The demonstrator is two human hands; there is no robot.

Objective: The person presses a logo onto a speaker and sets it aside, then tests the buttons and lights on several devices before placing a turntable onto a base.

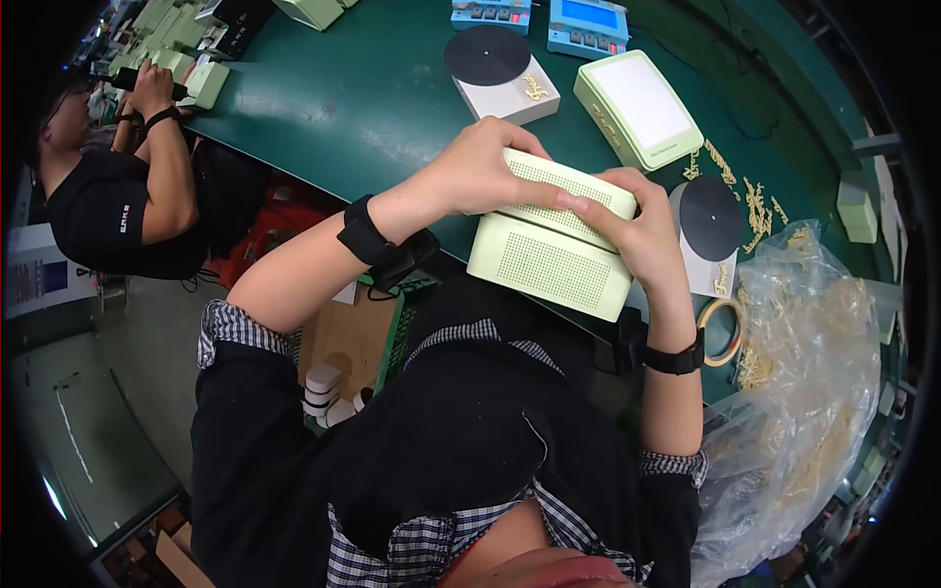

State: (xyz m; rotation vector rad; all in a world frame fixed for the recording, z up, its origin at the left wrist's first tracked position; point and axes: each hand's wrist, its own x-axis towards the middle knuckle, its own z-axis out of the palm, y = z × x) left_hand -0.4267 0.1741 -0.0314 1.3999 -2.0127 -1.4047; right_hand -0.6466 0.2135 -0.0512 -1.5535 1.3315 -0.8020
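Note:
Two pale green speaker-like housings with dotted grilles are side by side at the near edge of the green table. My left hand [480, 167] grips the left end of the farther housing [578, 180], its thumb laid along the grille. On the opposite end my right hand [642, 230] is closed round the same housing, and the two thumb tips meet near its middle. The nearer housing [554, 269] lies right against it, toward my body; whether the two are joined I cannot tell. Their undersides are hidden.
Beyond my hands are a grey base with a black disc [487, 56], a green housing with a white panel [642, 103] and blue devices [586, 24]. Rightward lie another disc unit [710, 220], gold lettering pieces [757, 216], a tape roll [720, 333] and a plastic bag [804, 392]. A co-worker [118, 196] is at left.

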